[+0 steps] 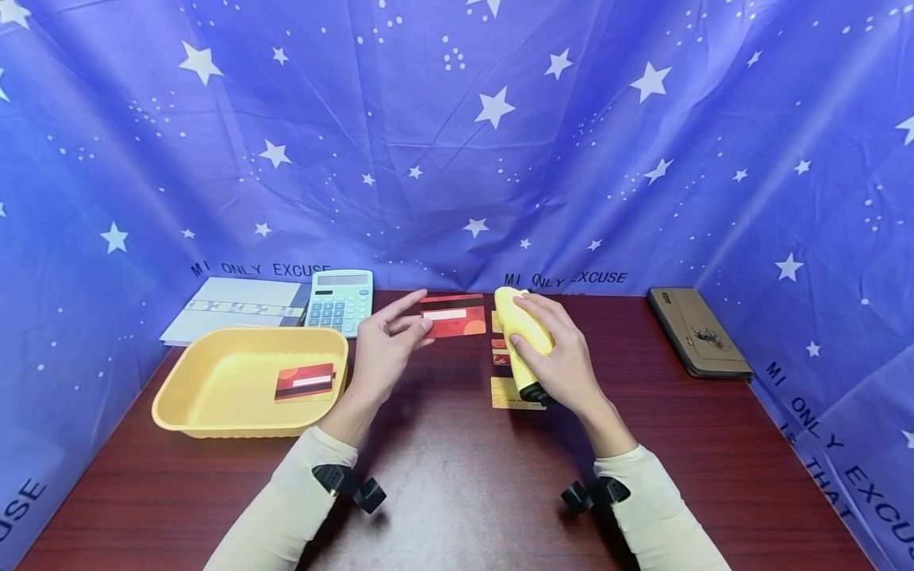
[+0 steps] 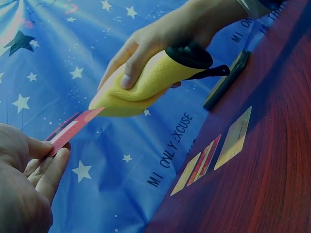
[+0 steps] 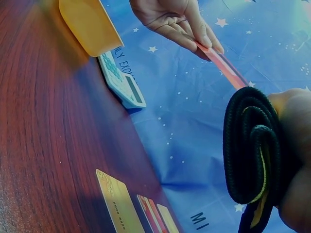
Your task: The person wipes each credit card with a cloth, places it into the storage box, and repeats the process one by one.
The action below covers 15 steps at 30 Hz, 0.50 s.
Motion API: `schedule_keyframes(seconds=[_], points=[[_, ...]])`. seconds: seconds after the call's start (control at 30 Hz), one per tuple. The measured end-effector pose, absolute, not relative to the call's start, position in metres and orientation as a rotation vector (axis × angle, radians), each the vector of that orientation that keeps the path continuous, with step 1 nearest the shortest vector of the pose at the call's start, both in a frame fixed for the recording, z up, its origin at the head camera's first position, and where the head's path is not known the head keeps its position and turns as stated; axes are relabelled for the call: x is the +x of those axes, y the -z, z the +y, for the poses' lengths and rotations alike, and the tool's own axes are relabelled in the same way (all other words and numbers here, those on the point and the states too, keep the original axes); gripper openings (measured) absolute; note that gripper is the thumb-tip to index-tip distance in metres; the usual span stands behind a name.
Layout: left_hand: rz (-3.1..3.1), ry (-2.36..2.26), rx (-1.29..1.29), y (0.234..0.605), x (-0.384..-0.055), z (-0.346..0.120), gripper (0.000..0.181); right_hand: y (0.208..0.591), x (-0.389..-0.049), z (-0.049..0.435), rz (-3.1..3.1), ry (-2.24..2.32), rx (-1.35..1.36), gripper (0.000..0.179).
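Note:
My left hand [image 1: 389, 345] pinches a red bank card [image 1: 457, 319] by one end, above the table. Its dark magnetic stripe and white signature strip face the head camera. In my right hand [image 1: 560, 349] is a folded yellow cloth [image 2: 141, 92] with black edging, gripped between thumb and fingers. The cloth's far end is close to the card's free end; whether they touch I cannot tell. Below the cloth, several cards lie in a column on the table, partly hidden in the head view: a gold card [image 3: 116, 201] nearest, a red card [image 2: 204, 160] beyond it.
A yellow plastic basin [image 1: 193, 424] at left holds another red card [image 1: 303, 373]. Behind it are a light blue calculator [image 1: 344, 281] and a white-grey flat item [image 1: 236, 289]. A brown zipped case [image 1: 689, 317] lies at right. A blue starry curtain [image 1: 428, 95] hangs around the dark wood table [image 1: 457, 492].

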<state>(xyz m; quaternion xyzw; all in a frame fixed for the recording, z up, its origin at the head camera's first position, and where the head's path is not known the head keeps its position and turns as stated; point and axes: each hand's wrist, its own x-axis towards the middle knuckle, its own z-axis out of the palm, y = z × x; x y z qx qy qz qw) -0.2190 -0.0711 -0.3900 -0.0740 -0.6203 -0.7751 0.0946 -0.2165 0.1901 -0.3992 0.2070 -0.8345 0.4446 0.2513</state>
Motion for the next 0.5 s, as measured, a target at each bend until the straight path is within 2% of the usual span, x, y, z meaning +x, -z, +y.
schedule_keyframes(seconds=[0.5], points=[[-1.904,2.333,-0.23,0.3997,-0.2221,-0.0658,0.048,0.396,-0.2129,0.1862,-2.256,-1.23,0.589,0.055]])
